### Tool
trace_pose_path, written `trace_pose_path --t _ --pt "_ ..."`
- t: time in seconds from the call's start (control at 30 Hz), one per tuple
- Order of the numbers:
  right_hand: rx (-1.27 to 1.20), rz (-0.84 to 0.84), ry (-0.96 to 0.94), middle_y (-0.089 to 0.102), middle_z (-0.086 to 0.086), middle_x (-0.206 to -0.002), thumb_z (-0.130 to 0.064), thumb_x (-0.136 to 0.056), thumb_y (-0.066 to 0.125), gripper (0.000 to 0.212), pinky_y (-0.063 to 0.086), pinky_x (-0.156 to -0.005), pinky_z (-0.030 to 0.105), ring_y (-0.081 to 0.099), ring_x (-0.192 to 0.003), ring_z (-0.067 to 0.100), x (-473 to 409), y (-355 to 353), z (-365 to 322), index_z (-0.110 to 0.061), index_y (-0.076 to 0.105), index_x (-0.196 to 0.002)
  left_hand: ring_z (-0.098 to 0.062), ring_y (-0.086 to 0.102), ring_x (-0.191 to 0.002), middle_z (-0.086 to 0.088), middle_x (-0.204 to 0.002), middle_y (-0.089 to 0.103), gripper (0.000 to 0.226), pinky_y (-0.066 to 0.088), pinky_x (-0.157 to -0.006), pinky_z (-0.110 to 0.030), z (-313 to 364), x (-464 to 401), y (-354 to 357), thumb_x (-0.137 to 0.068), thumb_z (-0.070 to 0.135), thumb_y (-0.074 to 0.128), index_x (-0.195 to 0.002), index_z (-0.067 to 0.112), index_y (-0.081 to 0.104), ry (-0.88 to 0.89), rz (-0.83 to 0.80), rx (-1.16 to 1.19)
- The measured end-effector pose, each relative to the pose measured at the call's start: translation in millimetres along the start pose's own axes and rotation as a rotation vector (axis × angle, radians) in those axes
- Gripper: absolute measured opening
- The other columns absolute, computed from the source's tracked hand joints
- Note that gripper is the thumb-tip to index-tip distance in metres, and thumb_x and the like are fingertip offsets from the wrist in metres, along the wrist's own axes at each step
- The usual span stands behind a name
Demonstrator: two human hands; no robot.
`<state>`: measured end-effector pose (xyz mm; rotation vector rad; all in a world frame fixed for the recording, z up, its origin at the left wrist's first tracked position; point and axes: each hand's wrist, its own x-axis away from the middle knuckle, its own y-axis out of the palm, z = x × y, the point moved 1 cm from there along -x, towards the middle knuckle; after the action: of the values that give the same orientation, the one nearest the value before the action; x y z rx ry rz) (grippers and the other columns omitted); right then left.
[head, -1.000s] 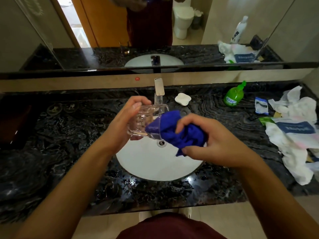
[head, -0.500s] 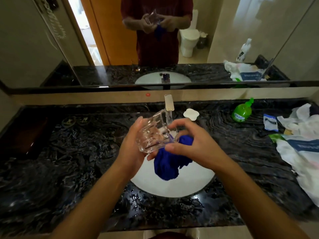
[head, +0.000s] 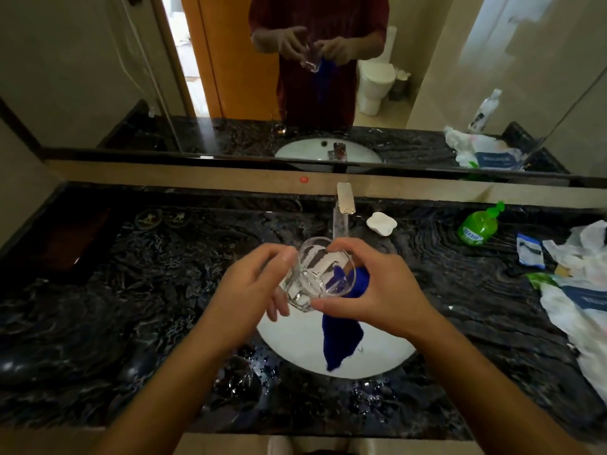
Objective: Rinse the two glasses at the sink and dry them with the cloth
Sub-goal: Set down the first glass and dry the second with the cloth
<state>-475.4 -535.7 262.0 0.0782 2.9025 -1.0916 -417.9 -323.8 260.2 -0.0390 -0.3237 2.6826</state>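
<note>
Over the sink (head: 295,343), clear ribbed glass (head: 315,277), tilted, blue cloth (head: 341,339) dangling beneath

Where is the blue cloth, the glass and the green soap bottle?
blue cloth (head: 341,343): head view, on the part hanging over the sink.
glass (head: 305,287): head view, on its thick base.
green soap bottle (head: 476,226): head view, on its round body.
</note>
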Motion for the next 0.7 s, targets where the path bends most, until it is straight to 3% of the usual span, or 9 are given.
trace_pose_path --t 0.07,0.13,0.23,0.3,0.4,0.47,0.57,0.7 --pt "0.181 -0.004 -0.045 0.069 -0.016 -0.081 -0.086 -0.06 0.068 0.08 0.057 -0.068 0.03 0.065 -0.073 0.005 -3 10 -4 -0.049 0.045 -0.127 -0.016 0.067 -0.057 -0.005 -0.078 0.072 0.037 0.053 -0.054 -0.03 -4 2 -2 -0.095 0.057 0.058 -0.116 0.027 0.065 -0.075 -0.031 0.011" --pt "0.289 -0.029 -0.104 0.071 -0.02 -0.095 -0.09 -0.061 0.061 0.084 0.057 -0.074 0.028 0.067 -0.081 0.004 -6 21 -8 -0.049 0.042 -0.132 -0.02 0.072 -0.062 -0.001 -0.085 0.074 0.037 0.058 -0.057 -0.036 -15 5 1 -0.096 0.053 0.061 -0.129 0.036 0.058 -0.117 -0.034 -0.049" --pt "0.33 -0.074 -0.173 0.072 -0.02 -0.11 -0.09 -0.06 0.061 0.09 0.057 -0.084 0.031 0.069 -0.093 0.007 -13 33 -11 -0.048 0.041 -0.137 -0.025 0.073 -0.062 0.0 -0.089 0.076 0.029 0.062 -0.059 -0.048 -25 8 3 -0.102 0.025 0.055 -0.127 0.037 0.062 -0.175 0.04 -0.131" --pt "0.294 -0.167 -0.193 0.072 -0.02 -0.107 -0.087 -0.059 0.064 0.089 0.057 -0.085 0.032 0.067 -0.093 0.008 -23 36 -8 -0.05 0.041 -0.137 -0.021 0.073 -0.063 0.002 -0.087 0.076 0.036 0.06 -0.057 -0.046 -29 11 1 -0.098 0.01 0.049 -0.119 0.033 0.069 -0.201 0.136 -0.125" --pt "0.149 -0.366 -0.203 0.067 -0.022 -0.095 -0.066 -0.065 0.079 0.077 0.056 -0.083 0.032 0.065 -0.089 0.004 -40 38 -5 -0.051 0.045 -0.132 -0.005 0.066 -0.054 0.013 -0.072 0.073 0.034 0.048 -0.047 -0.023 -33 21 -4 -0.1 0.009 0.049 -0.108 0.033 0.072 -0.238 0.248 -0.067" --pt "0.044 -0.43 -0.233 0.066 -0.02 -0.092 -0.042 -0.074 0.085 0.062 0.058 -0.08 0.031 0.065 -0.089 0.003 -49 43 0 -0.047 0.05 -0.125 -0.018 0.063 -0.047 -0.003 -0.067 0.073 0.038 0.043 -0.041 -0.025 -41 29 -11 -0.101 0.006 0.044 -0.105 0.032 0.071 -0.31 0.299 0.007" --pt "-0.108 -0.426 -0.219 0.066 -0.019 -0.095 -0.022 -0.079 0.084 0.047 0.06 -0.075 0.033 0.066 -0.09 0.005 -59 58 8 -0.042 0.056 -0.111 -0.03 0.059 -0.046 -0.033 -0.081 0.069 0.042 0.042 -0.039 -0.026 -65 43 -33 -0.098 0.004 0.041 -0.099 0.03 0.074 -0.383 0.43 0.088" --pt "-0.296 -0.36 -0.107 0.068 -0.009 -0.088 -0.007 -0.079 0.083 0.037 0.062 -0.068 0.046 0.069 -0.08 0.017 -63 82 19 -0.031 0.063 -0.099 -0.025 0.052 -0.037 -0.033 -0.064 0.061 0.032 0.041 -0.035 -0.025 -107 71 -85 -0.102 0.006 0.042 -0.108 0.017 0.071 -0.454 0.625 0.049"
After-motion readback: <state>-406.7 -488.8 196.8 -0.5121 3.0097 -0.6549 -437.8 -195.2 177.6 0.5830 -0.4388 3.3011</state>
